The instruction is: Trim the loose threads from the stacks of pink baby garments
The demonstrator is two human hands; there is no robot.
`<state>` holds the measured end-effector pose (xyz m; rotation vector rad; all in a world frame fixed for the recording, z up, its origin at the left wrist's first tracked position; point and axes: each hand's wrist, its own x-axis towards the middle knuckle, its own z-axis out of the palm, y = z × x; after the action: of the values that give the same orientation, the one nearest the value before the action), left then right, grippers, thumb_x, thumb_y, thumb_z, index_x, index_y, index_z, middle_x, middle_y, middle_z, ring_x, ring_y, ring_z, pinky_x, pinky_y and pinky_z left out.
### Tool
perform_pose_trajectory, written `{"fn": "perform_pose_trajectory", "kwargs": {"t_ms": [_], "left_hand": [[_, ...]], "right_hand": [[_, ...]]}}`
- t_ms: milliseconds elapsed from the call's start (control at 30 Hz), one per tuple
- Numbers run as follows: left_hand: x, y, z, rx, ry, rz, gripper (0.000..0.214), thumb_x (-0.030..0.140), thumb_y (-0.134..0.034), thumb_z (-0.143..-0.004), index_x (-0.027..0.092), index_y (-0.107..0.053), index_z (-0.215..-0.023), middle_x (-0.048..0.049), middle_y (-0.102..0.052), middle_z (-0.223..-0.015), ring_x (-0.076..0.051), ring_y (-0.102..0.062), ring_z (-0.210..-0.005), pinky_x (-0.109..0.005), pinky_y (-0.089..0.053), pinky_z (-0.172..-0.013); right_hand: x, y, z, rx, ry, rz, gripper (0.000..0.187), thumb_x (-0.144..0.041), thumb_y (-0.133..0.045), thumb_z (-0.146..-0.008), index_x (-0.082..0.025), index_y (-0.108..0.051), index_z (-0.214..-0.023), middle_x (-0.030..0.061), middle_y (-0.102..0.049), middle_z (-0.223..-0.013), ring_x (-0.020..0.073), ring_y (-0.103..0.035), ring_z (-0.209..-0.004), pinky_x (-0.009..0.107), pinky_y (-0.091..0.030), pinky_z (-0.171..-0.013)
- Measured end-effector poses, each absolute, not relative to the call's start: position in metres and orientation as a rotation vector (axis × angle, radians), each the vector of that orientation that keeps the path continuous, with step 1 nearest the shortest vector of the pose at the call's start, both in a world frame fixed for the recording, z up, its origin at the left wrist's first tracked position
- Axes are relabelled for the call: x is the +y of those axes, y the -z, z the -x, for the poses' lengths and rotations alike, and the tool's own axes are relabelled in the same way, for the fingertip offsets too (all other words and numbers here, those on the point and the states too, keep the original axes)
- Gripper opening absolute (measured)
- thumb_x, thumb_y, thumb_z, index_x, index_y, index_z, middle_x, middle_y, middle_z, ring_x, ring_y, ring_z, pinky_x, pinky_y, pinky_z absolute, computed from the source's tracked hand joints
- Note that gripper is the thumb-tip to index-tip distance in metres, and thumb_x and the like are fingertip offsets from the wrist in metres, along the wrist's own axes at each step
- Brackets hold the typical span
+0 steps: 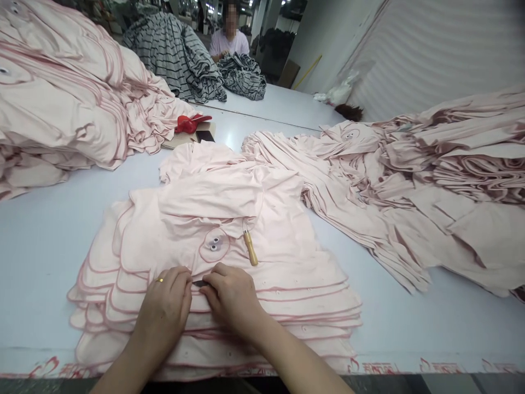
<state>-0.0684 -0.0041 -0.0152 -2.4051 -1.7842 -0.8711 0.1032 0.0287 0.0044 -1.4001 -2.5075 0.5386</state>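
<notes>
The right hand (232,295) pinches a small dark blade (199,283) against a stack of pale pink garments (287,298) on the bench (45,246), with the left hand (164,306) resting open-fingered just beside it. A wooden-handled awl (250,248) lies on the stack at 12 o'clock. Unstacked, a garment heap (61,98) waits at 10 o'clock and a second heap (430,175) at 2 o'clock.

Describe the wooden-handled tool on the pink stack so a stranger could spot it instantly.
On the pale blue table, find the stack of pale pink garments nearest the person. On top lies a wooden-handled tool, its thin metal tip pointing away from the person, just right of a round stitched patch with eyelets.
</notes>
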Motion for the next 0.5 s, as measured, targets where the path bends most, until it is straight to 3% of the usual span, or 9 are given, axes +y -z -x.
{"fn": "perform_pose_trajectory", "kwargs": {"t_ms": [167,333,500], "left_hand": [[-0.0041,0.0104,0.0748,-1.795,1.003,2.416,0.012,0.019,-0.046,-0.092,0.020,-0.057,-0.092,-0.0050,-0.065,-0.094,-0.018,-0.062,-0.092,-0.031,-0.050,-0.083],[-0.0057,0.0103,0.0780,-1.629,0.837,2.485,0.013,0.021,-0.051,-0.090,0.019,-0.063,-0.093,-0.0073,-0.066,-0.103,-0.020,-0.063,-0.095,-0.034,-0.051,-0.085],[-0.0054,0.0145,0.0723,-1.590,0.730,2.454,0.012,0.015,-0.048,-0.090,0.017,-0.059,-0.090,-0.0067,-0.067,-0.094,-0.020,-0.062,-0.088,-0.035,-0.050,-0.079]], "right_hand": [[0.0295,-0.0075,-0.1047,-2.454,-0.605,1.467,0.007,-0.028,-0.065,-0.090,-0.022,-0.070,-0.090,0.0001,-0.067,-0.089,0.0164,-0.062,-0.080,0.027,-0.036,-0.064],[0.0262,-0.0111,-0.1097,-2.460,-0.616,1.463,0.008,-0.030,-0.065,-0.090,-0.023,-0.069,-0.089,-0.0004,-0.066,-0.090,0.0166,-0.062,-0.080,0.027,-0.036,-0.064],[0.0249,-0.0095,-0.1055,-2.499,-0.562,1.452,0.011,-0.031,-0.063,-0.090,-0.022,-0.068,-0.085,0.0003,-0.066,-0.089,0.0172,-0.061,-0.078,0.028,-0.036,-0.062]]}}
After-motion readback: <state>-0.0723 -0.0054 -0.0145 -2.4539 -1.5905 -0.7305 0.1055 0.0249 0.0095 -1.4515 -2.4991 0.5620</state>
